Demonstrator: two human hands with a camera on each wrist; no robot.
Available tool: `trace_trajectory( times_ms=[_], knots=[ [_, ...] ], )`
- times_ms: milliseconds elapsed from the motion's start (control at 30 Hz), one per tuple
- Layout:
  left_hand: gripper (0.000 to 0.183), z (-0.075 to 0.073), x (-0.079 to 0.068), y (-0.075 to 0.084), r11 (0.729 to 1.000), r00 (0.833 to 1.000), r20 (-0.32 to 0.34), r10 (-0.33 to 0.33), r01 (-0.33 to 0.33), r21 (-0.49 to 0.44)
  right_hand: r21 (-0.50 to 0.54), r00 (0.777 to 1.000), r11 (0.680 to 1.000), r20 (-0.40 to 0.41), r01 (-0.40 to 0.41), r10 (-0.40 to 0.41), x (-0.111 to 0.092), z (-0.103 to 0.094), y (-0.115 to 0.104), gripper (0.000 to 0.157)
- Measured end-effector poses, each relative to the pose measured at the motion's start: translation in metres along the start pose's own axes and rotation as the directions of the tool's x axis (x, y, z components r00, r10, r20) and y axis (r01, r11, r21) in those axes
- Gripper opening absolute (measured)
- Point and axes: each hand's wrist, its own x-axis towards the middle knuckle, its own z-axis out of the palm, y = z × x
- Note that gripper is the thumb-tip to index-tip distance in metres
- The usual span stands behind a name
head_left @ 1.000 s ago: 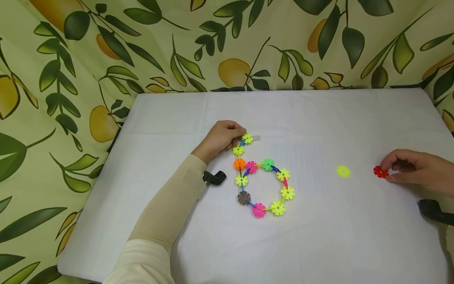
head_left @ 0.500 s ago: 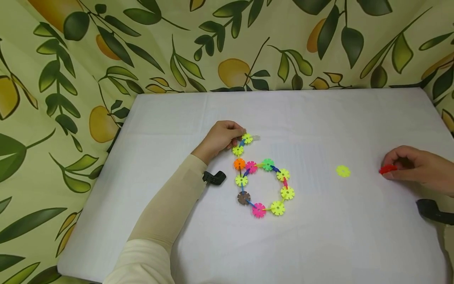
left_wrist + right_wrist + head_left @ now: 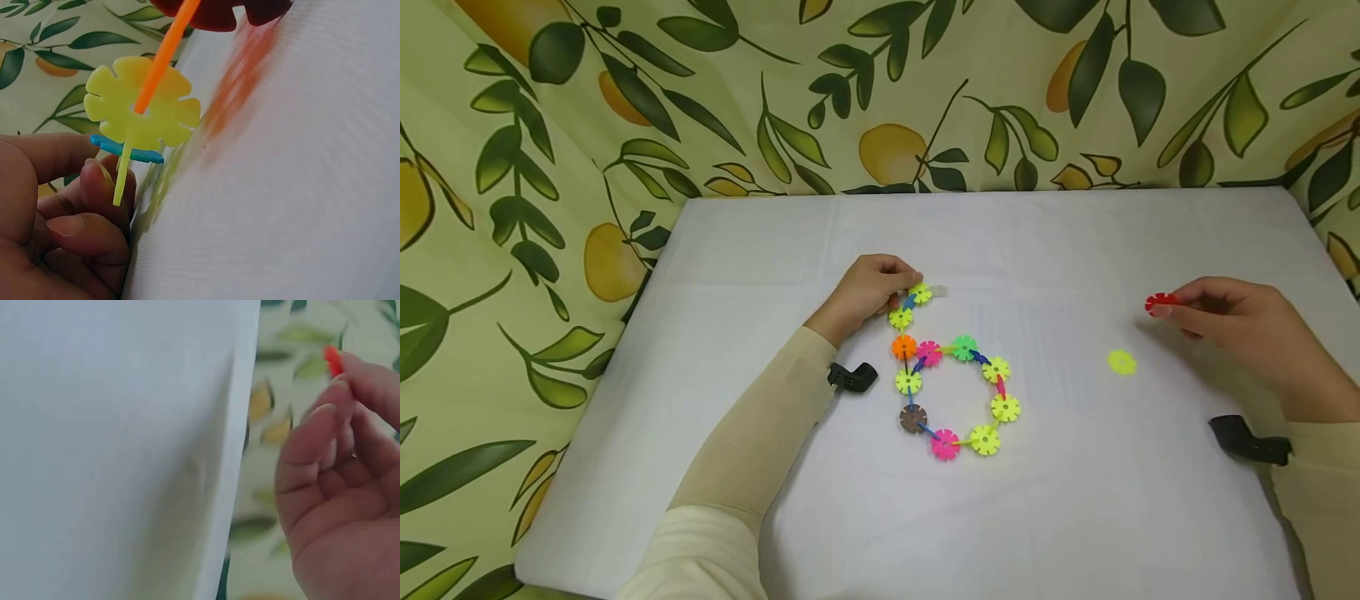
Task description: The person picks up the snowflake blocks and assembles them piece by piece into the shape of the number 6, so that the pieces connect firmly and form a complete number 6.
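A chain of interlocking plastic snowflake discs lies on the white table, with several discs joined in a ring and a short tail running up from an orange disc [image 3: 904,347]. My left hand [image 3: 868,287] pinches the tail near its top yellow disc [image 3: 921,292], beside a clear disc [image 3: 940,292]. In the left wrist view, a blue disc [image 3: 128,150] is at the fingertips, below a yellow disc [image 3: 119,94]. On the right, my right hand [image 3: 1240,317] pinches a red snowflake disc [image 3: 1161,303] between thumb and fingers, its shadow falling on the cloth.
A loose yellow snowflake disc [image 3: 1122,362] lies flat between the ring and my right hand. White cloth covers the table [image 3: 1060,517]. A leaf-and-fruit patterned curtain [image 3: 985,92] hangs behind the far edge. Each wrist carries a black camera mount [image 3: 853,377].
My right hand has picked the red disc up from the table's right side and carried it left and farther back. The left hand keeps its grip on the chain.
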Motion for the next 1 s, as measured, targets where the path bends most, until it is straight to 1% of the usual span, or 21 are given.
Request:
trace_trajectory(
  times_ms=[100, 167, 267, 400, 500, 567, 667, 733, 800, 900, 1000],
  knots=[
    [0.017, 0.0, 0.0, 0.001, 1.0, 1.0, -0.001, -0.005, 0.005, 0.013, 0.124, 0.997, 0.992, 0.059, 0.038, -0.046, 0.006, 0.02, -0.021, 0.018],
    [0.017, 0.0, 0.0, 0.0, 1.0, 1.0, -0.003, 0.005, -0.005, 0.02, 0.168, 0.991, 0.985, 0.12, 0.044, -0.065, 0.011, 0.035, -0.035, 0.019],
    [0.016, 0.0, 0.0, -0.001, 0.998, 0.999, 0.001, 0.046, -0.046, 0.042, 0.196, 0.976, 0.98, 0.206, 0.026, -0.067, 0.019, 0.057, -0.056, 0.026],
    [0.015, 0.001, -0.001, -0.002, 0.987, 0.991, 0.025, 0.13, -0.131, 0.093, 0.277, 0.956, 0.96, 0.286, -0.024, -0.058, 0.03, 0.083, -0.079, 0.027],
    [0.014, 0.002, -0.002, -0.002, 0.97, 0.981, 0.033, 0.192, -0.194, 0.145, 0.327, 0.943, 0.943, 0.33, -0.063, -0.052, 0.039, 0.097, -0.092, 0.027],
    [0.014, 0.004, -0.002, -0.002, 0.954, 0.972, 0.03, 0.232, -0.233, 0.189, 0.34, 0.935, 0.936, 0.353, -0.09, -0.039, 0.044, 0.105, -0.098, 0.029],
    [0.012, 0.007, -0.002, -0.001, 0.923, 0.96, 0.028, 0.279, -0.276, 0.267, 0.372, 0.922, 0.917, 0.386, -0.146, -0.01, 0.053, 0.116, -0.104, 0.031],
    [0.011, 0.009, -0.002, -0.001, 0.904, 0.954, 0.035, 0.299, -0.294, 0.31, 0.408, 0.917, 0.895, 0.4, -0.179, 0.001, 0.059, 0.124, -0.108, 0.031],
    [0.01, 0.01, -0.002, 0.0, 0.89, 0.951, 0.037, 0.308, -0.301, 0.343, 0.454, 0.912, 0.866, 0.41, -0.21, 0.006, 0.064, 0.131, -0.111, 0.031],
    [0.007, 0.012, -0.001, 0.0, 0.879, 0.948, 0.037, 0.318, -0.309, 0.363, 0.524, 0.905, 0.812, 0.424, -0.256, 0.012, 0.068, 0.14, -0.116, 0.029],
    [0.005, 0.012, 0.0, -0.001, 0.874, 0.945, 0.036, 0.326, -0.316, 0.369, 0.568, 0.893, 0.764, 0.45, -0.304, 0.02, 0.071, 0.146, -0.119, 0.027]
  ],
)
